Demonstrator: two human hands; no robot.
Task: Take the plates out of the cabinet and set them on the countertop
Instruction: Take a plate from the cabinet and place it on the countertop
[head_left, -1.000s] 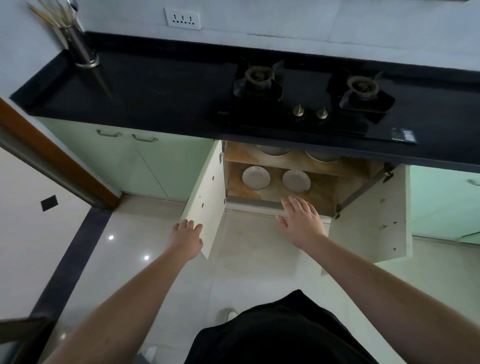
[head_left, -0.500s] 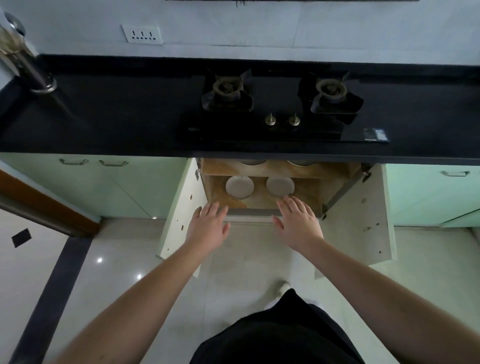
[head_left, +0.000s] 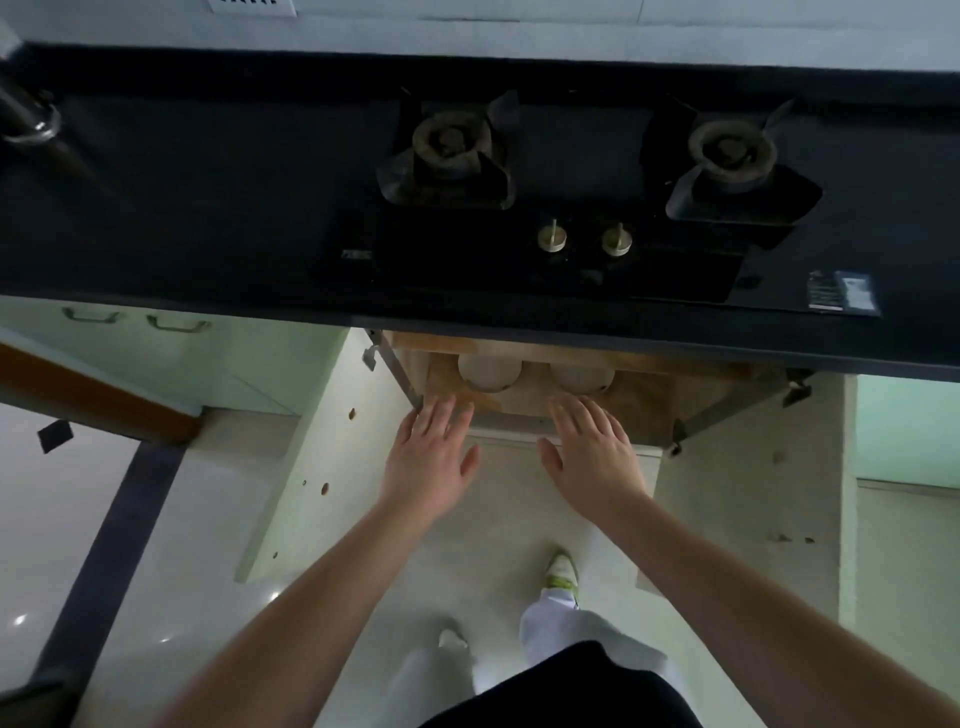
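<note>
Currently two round white glazed plates sit side by side on the wooden shelf inside the open cabinet: left plate (head_left: 488, 371), right plate (head_left: 582, 378). Their upper edges are hidden under the front lip of the black stone bench (head_left: 156, 208), so only the nearer halves show. Whether each is one plate or a small stack cannot be told.

Left hand (head_left: 428, 460): flat, fingers spread, palm down, holding nothing, its fingertips at the front edge of the wooden cabinet shelf (head_left: 644, 405), just below the left plate. Right hand (head_left: 595, 457): likewise flat and empty, fingertips near the shelf edge just below the right plate. Neither hand touches a plate yet.

Handling judgement: ceramic, so stiff, fairly heavy for its size, brittle, and slick on the glaze. Best hold is probably at the near rim, thumb on top and fingers slid beneath, one plate per hand. Lift clear of the shelf before drawing outward; the bench lip overhead leaves little headroom, so a knock there is the main risk.

Surroundings: pale cabinet doors stand swung open, left door (head_left: 311, 441) and right door (head_left: 753, 493). A black two-burner gas hob (head_left: 571, 208) fills the bench directly above; bare bench to the left looks the likelier place to set down.
</note>
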